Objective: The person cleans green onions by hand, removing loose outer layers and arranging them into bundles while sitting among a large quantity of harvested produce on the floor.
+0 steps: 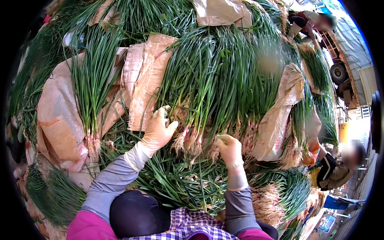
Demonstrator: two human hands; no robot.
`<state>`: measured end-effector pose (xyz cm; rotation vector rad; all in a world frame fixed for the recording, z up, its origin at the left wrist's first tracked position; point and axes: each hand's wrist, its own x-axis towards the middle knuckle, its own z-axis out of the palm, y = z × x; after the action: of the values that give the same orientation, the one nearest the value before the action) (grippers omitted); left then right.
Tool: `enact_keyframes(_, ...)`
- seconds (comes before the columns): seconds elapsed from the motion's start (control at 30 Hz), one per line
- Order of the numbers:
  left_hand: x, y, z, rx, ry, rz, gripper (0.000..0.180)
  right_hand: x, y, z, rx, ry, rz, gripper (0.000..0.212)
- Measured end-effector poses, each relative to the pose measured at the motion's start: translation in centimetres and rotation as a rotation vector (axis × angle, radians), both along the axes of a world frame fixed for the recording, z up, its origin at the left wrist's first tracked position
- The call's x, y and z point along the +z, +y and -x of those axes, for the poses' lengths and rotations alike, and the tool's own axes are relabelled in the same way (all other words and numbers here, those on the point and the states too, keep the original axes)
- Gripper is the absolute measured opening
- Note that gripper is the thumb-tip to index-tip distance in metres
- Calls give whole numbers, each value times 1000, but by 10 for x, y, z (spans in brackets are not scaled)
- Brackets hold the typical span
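Note:
A broad heap of green onions (224,80) lies ahead of me, leaves pointing away and pale, pinkish root ends toward me. My left hand (159,130), in a cream glove, is at the left edge of the root ends, thumb and fingers apart with nothing seen between them. On the right, my right hand (230,150), gloved too, is closed in a pinch beside the roots; what it pinches, if anything, is too small to make out. To the left, a separate bunch of green onions (93,100) rests on a tan woven sack (60,120).
Tan sack pieces lie left (146,80) and right (276,124) of the heap. Loose green leaves (180,180) cover the ground before me. A rooty bundle (268,200) lies lower right. One person (340,176) sits at right, another person (310,24) farther off near a truck wheel (339,73).

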<state>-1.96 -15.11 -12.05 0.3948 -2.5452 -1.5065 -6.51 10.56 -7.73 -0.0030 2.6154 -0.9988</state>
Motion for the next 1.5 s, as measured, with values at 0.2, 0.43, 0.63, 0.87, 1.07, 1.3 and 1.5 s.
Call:
enact_keyframes(0.2, 7, 0, -29, -39, -34, -251, 33, -16, -27, 6, -55, -112, 50, 20)
enact_keyframes(0.43, 19, 21, -40, -84, 256, 135, 73, -29, -88, -1, -50, 334, -416, 73)
enact_keyframes(0.63, -17, 23, -18, -560, -34, 687, 59, -9, -54, 53, -230, 423, 197, 54)
enact_keyframes(0.87, -34, 21, -22, -568, -292, 593, 71, 62, -10, 77, 63, 103, -149, 40)
enact_keyframes(1.07, 21, 19, -41, -341, 155, 490, 49, 34, 34, 50, -304, 35, 205, 13)
enact_keyframes(1.3, 49, 27, -70, -408, -56, -112, 23, -6, -17, 21, -88, 18, -170, 19)
enact_keyframes(1.5, 43, 40, -66, -446, -27, -182, 21, -25, -23, 56, -245, -163, 175, 38)
